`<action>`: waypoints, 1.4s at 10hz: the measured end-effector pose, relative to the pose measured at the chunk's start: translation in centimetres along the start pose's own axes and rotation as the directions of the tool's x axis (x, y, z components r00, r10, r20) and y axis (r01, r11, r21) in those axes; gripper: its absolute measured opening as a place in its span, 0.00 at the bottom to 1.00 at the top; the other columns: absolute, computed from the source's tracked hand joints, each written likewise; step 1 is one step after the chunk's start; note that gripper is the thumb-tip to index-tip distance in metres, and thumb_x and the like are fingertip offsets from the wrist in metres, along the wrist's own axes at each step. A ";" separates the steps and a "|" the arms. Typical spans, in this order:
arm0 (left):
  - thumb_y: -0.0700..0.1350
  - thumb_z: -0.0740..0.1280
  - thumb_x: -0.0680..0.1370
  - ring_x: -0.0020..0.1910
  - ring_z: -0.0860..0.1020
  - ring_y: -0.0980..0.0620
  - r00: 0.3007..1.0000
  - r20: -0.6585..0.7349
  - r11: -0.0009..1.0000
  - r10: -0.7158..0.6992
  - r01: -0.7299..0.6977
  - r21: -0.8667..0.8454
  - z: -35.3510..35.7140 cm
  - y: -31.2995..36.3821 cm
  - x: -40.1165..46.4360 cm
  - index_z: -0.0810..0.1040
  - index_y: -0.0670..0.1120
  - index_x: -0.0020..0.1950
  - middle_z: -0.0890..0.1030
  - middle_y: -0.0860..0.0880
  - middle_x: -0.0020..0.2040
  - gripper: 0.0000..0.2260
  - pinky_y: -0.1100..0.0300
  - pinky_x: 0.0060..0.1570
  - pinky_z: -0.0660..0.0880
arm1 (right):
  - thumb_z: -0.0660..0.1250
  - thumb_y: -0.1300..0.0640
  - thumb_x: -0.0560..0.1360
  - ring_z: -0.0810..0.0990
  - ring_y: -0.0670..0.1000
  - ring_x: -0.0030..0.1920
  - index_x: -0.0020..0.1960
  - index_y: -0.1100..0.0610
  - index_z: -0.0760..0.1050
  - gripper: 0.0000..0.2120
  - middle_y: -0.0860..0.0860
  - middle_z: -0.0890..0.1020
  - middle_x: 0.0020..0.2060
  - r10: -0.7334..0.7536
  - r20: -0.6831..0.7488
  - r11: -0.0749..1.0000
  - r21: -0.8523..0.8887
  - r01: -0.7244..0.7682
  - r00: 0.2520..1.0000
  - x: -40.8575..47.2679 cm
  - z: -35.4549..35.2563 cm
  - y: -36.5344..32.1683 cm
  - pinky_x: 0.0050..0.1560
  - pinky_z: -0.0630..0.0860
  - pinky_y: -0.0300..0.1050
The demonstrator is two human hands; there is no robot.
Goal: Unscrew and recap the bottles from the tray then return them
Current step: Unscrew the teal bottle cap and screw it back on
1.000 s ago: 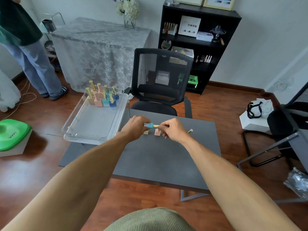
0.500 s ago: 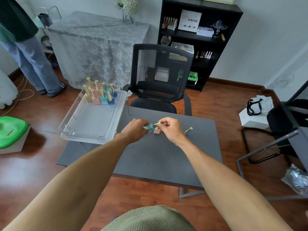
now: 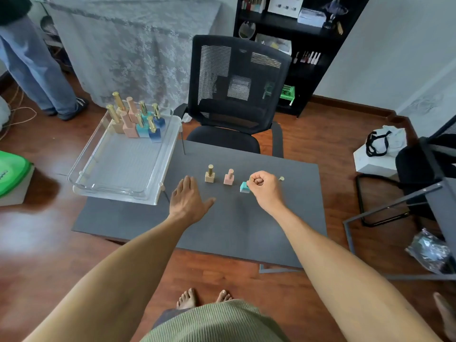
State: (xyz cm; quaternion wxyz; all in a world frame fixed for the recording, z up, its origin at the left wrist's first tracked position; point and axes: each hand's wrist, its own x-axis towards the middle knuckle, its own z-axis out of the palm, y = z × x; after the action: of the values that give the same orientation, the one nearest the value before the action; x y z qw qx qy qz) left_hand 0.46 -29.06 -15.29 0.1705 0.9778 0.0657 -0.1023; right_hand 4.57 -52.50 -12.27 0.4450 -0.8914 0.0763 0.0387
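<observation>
Three bottles stand in a row on the table (image 3: 246,230): a tan bottle (image 3: 209,174), a pink bottle (image 3: 229,177) and a teal bottle (image 3: 244,187). More wait in the tray (image 3: 118,191). The right hand (image 3: 264,188) is curled round the teal bottle's cap, pinching it — the base sits on the table. The left hand (image 3: 188,201) hovers spread and empty, near the tan bottle. These look small, light and hard, likely glass, so easily tipped. Best grip, I judge: fingers round the square base, fingertips twisting the slim cap — smooth metal may slip.
</observation>
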 end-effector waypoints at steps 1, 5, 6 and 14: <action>0.70 0.61 0.76 0.82 0.48 0.44 0.999 0.034 0.999 -0.017 0.016 0.037 1.3 0.0 0.3 0.48 0.41 0.82 0.49 0.43 0.83 0.47 0.47 0.79 0.54 | 0.71 0.62 0.76 0.76 0.41 0.34 0.46 0.55 0.81 0.03 0.43 0.80 0.34 0.011 -0.007 1.000 -0.017 -0.011 1.000 0.7 -0.1 0.9 0.33 0.71 0.27; 0.76 0.53 0.73 0.81 0.36 0.44 0.991 0.121 0.996 -0.050 0.040 0.081 5.9 -0.4 1.7 0.38 0.40 0.82 0.38 0.42 0.83 0.53 0.47 0.80 0.39 | 0.69 0.60 0.78 0.76 0.42 0.34 0.48 0.56 0.81 0.02 0.42 0.79 0.35 0.038 0.009 0.997 -0.066 -0.037 0.999 3.3 0.5 3.1 0.33 0.70 0.27; 0.78 0.52 0.72 0.81 0.35 0.44 0.986 0.153 0.996 -0.071 0.062 0.064 6.5 -0.6 2.1 0.37 0.41 0.82 0.37 0.43 0.83 0.54 0.47 0.79 0.39 | 0.69 0.60 0.79 0.77 0.42 0.36 0.48 0.56 0.81 0.02 0.43 0.80 0.36 0.041 0.020 0.996 -0.074 -0.040 0.999 3.9 0.6 3.4 0.33 0.70 0.29; 0.77 0.51 0.74 0.81 0.34 0.44 0.977 0.196 0.995 -0.089 0.079 0.061 7.0 -0.4 2.1 0.35 0.42 0.82 0.34 0.44 0.82 0.53 0.46 0.79 0.38 | 0.72 0.57 0.76 0.81 0.48 0.40 0.63 0.54 0.78 0.15 0.45 0.81 0.35 0.053 0.033 0.995 -0.087 -0.049 0.998 4.9 2.0 3.5 0.41 0.76 0.43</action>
State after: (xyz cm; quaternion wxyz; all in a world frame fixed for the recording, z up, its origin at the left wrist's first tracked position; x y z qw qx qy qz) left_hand 1.18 -30.90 -22.38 0.1459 0.9633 0.0869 -0.2080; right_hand 8.82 -53.44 -16.88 0.4062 -0.9067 0.0894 0.0692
